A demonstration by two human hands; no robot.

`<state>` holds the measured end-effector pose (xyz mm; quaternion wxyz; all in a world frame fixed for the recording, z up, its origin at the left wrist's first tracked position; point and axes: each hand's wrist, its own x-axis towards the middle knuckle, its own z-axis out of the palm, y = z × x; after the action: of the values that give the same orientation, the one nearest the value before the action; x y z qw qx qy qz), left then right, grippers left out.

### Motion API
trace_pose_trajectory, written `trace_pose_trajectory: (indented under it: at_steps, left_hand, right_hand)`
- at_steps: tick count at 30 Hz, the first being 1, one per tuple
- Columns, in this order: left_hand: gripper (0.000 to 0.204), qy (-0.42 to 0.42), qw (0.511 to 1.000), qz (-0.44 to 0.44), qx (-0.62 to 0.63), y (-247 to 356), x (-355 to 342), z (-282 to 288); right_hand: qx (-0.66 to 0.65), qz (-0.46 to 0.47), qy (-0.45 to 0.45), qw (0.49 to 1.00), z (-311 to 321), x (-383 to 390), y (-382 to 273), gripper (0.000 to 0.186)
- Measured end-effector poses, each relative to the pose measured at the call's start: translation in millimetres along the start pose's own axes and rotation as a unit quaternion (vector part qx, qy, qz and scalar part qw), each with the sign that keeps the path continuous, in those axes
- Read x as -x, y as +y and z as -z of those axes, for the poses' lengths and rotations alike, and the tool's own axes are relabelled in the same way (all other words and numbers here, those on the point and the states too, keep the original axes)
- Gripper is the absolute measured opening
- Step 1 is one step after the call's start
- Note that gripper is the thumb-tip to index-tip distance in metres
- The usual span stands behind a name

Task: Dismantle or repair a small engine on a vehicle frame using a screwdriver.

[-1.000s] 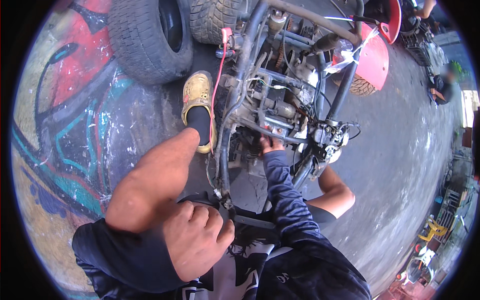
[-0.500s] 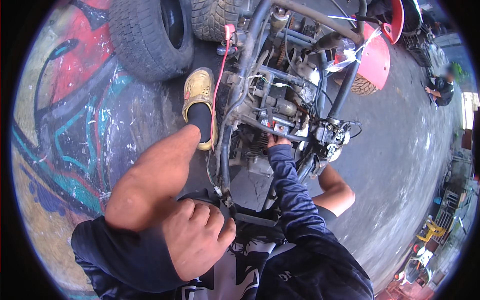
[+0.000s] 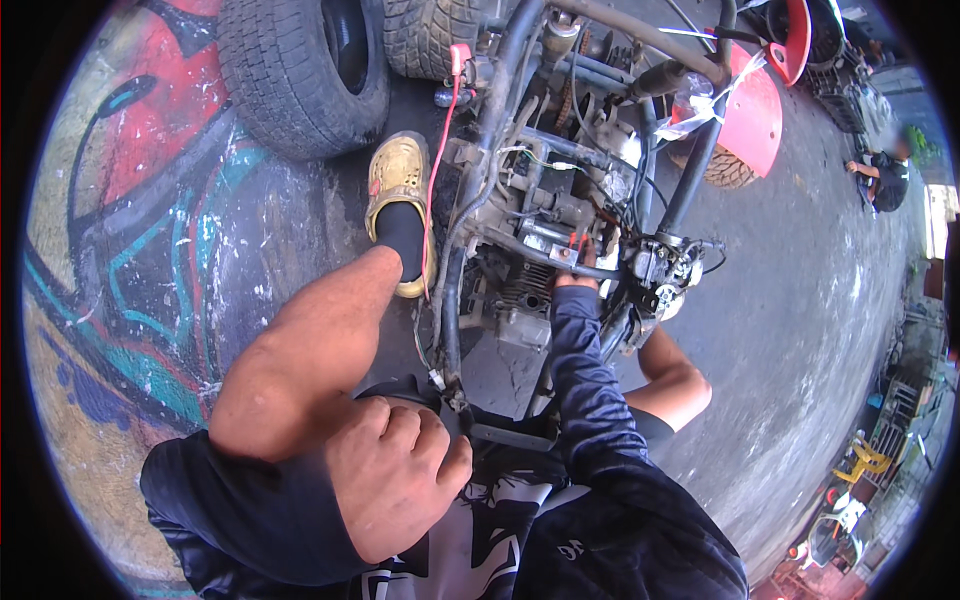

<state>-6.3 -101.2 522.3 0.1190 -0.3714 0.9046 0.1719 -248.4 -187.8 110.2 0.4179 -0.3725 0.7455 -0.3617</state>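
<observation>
My left hand [image 3: 400, 475] is curled into a loose fist against my bent left leg, with nothing showing in it. My right hand [image 3: 577, 272] reaches forward into a bare tubular vehicle frame [image 3: 448, 335], beside the finned engine [image 3: 525, 290]. Its fingers are partly hidden among the metal parts, behind a cross tube. A small orange-red piece shows at the fingertips; what it is cannot be made out. Right of that hand sits a carburetor-like part [image 3: 655, 265] with hoses and cables.
A red cable [image 3: 433, 180] runs down the frame's left side. Large tires [image 3: 300, 85] stand at the far left by a painted wall [image 3: 150, 250]. A red fender [image 3: 750, 115] covers a wheel at the right. Another person [image 3: 885, 180] sits at the far right.
My right hand has shifted to the right along the engine, and the orange-red piece now shows further right. My left hand stays on my leg.
</observation>
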Motion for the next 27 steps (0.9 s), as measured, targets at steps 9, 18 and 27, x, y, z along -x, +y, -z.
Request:
trace_pose_trajectory:
  at_steps: [9, 18, 27]
  left_hand:
    - [0.024, 0.028, 0.999, 0.004, 0.032, -3, 3, -4]
    - [0.024, 0.012, 1.000, -0.003, 0.013, -3, -4, -2]
    - [0.022, 0.029, 0.999, 0.003, 0.027, -1, -2, -4]
  right_hand:
    - [0.070, 0.005, -0.068, 0.995, 14, 36, -35, 0.052]
    - [0.178, 0.104, -0.004, 0.979, 12, 35, -21, 0.038]
    - [0.185, 0.094, -0.038, 0.978, 18, 34, -32, 0.036]
